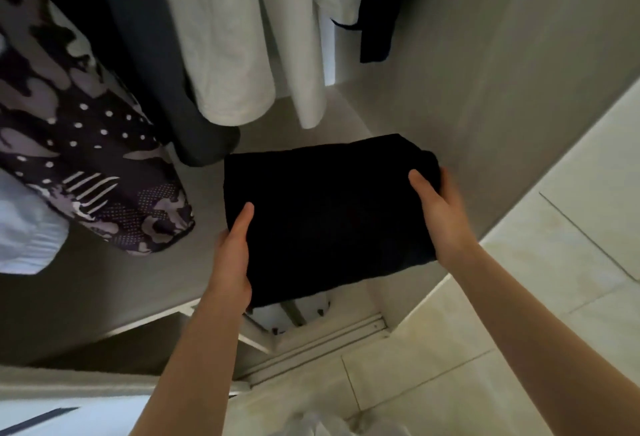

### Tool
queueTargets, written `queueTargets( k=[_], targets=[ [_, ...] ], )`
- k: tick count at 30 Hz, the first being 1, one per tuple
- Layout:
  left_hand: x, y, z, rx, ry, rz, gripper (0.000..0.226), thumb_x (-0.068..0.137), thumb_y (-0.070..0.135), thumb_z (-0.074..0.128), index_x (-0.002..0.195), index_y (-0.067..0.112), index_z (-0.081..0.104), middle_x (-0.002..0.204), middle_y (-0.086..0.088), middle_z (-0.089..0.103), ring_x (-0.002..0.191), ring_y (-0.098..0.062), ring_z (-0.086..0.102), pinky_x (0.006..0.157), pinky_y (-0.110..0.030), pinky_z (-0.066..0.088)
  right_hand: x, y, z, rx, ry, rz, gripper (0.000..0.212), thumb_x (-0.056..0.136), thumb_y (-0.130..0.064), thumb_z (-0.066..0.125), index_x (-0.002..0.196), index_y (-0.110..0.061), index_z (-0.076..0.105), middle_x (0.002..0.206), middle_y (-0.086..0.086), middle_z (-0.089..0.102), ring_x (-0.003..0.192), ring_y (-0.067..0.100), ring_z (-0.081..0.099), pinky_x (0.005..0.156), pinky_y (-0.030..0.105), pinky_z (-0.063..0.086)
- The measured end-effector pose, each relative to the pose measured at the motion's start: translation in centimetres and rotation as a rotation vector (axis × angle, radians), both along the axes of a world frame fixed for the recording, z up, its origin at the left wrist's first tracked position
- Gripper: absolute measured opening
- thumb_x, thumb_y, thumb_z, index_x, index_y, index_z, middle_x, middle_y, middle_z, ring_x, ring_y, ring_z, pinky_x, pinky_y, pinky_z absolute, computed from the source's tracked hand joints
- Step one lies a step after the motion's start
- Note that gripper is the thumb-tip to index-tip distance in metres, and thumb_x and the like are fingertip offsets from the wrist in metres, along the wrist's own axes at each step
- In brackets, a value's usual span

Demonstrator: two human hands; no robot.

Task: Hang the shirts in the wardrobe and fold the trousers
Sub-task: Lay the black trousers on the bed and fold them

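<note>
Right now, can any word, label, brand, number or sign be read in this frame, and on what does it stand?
None can be read.
The folded black trousers, gripped by the left hand and the right hand, show no tag or print.
The patterned garment bears only dots, stripes and blotches, no letters.
</note>
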State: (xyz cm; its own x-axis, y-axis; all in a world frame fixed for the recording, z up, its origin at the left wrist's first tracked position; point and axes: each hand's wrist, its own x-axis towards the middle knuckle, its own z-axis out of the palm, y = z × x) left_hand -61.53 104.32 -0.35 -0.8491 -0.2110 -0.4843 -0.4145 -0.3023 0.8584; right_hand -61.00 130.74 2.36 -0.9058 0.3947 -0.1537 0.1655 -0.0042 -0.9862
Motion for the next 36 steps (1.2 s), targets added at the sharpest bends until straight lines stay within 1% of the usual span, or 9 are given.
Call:
queueTargets(
  k=[5,8,10,14,18,21,26,32,36],
  targets=[
    [-5.6,1.2,0.1,0.015,-0.007,-0.008,0.041,0.086,0.054,0.066,0.113,0.023,0.064,0.107,0.0,0.07,0.098,-0.021,0.067,0.087,-0.036,0.053,-7.3,1.0,0.8,0.064,0.027,0.072,0.048,0.095,-0.036,0.057,0.138,-0.02,0.042,0.112,-0.012,0.057,0.1,0.008,0.057,0.087,0.027,0.043],
    [-7.0,1.0,-2.7,-0.213,-0.063,-0.078,0.059,0.084,0.05,0.069,0.129,0.013,0.057,0.121,-0.01,0.066,0.105,-0.028,0.065,0.098,-0.044,0.051,-10.2,1.1,-2.2,0.169,-0.128,0.102,0.056,0.095,-0.034,0.059,0.14,-0.007,0.039,0.131,0.009,0.054,0.118,0.025,0.054,0.089,0.025,0.038],
    [-6.6,1.1,-4.2,-0.343,-0.051,-0.104,0.052,0.092,0.028,0.066,0.137,0.005,0.05,0.13,-0.016,0.061,0.111,-0.031,0.062,0.101,-0.041,0.048,-10.7,1.5,-4.7,0.261,-0.233,0.123,0.057,0.094,-0.029,0.062,0.138,0.0,0.04,0.132,0.016,0.053,0.123,0.03,0.052,0.09,0.026,0.037],
    [-4.6,0.6,-6.6,-0.49,0.066,-0.028,0.066,0.095,0.018,0.062,0.151,0.012,0.028,0.147,-0.012,0.046,0.129,-0.03,0.051,0.108,-0.041,0.042,-8.9,1.9,-7.0,0.486,-0.245,0.13,0.058,0.094,-0.022,0.059,0.142,0.002,0.035,0.138,0.022,0.047,0.127,0.038,0.047,0.1,0.037,0.039],
    [-1.7,1.7,-8.1,-1.097,0.392,-0.193,0.065,0.097,0.039,0.053,0.153,0.016,0.029,0.157,-0.01,0.03,0.144,-0.032,0.028,0.117,-0.045,0.026,-5.7,0.6,-8.5,1.044,0.075,0.198,0.055,0.098,-0.035,0.041,0.146,-0.009,0.035,0.146,0.02,0.039,0.13,0.042,0.039,0.107,0.054,0.036],
    [-0.8,2.7,-9.1,-1.402,0.531,-0.402,0.07,0.094,0.059,0.041,0.154,0.026,0.029,0.161,-0.004,0.023,0.147,-0.037,0.018,0.115,-0.051,0.021,-5.1,-0.8,-9.3,1.245,-0.017,0.374,0.059,0.096,-0.053,0.025,0.15,-0.031,0.027,0.156,0.011,0.026,0.139,0.044,0.026,0.105,0.065,0.028],
    [-1.3,2.8,-10.8,-1.429,0.508,-0.486,0.072,0.092,0.064,0.037,0.153,0.027,0.028,0.163,-0.005,0.019,0.148,-0.041,0.008,0.109,-0.054,0.024,-5.8,-0.9,-10.5,1.358,-0.106,0.456,0.061,0.095,-0.061,0.018,0.151,-0.037,0.024,0.158,0.012,0.022,0.141,0.047,0.022,0.103,0.069,0.032],
    [-4.4,3.8,-10.5,-1.495,0.492,-0.527,0.071,0.092,0.063,0.037,0.149,0.02,0.04,0.158,-0.01,0.03,0.145,-0.047,0.019,0.109,-0.048,0.027,-8.4,-0.2,-10.1,1.391,-0.139,0.452,0.062,0.095,-0.061,0.02,0.148,-0.033,0.035,0.153,0.015,0.034,0.134,0.05,0.032,0.099,0.064,0.04],
    [-5.9,4.2,-10.7,-1.485,0.482,-0.537,0.07,0.09,0.057,0.049,0.149,0.02,0.04,0.158,-0.011,0.031,0.145,-0.048,0.017,0.108,-0.056,0.035,-9.7,0.3,-9.9,1.385,-0.154,0.451,0.063,0.093,-0.062,0.02,0.148,-0.034,0.032,0.154,0.013,0.033,0.136,0.05,0.031,0.102,0.062,0.039]
  ],
)
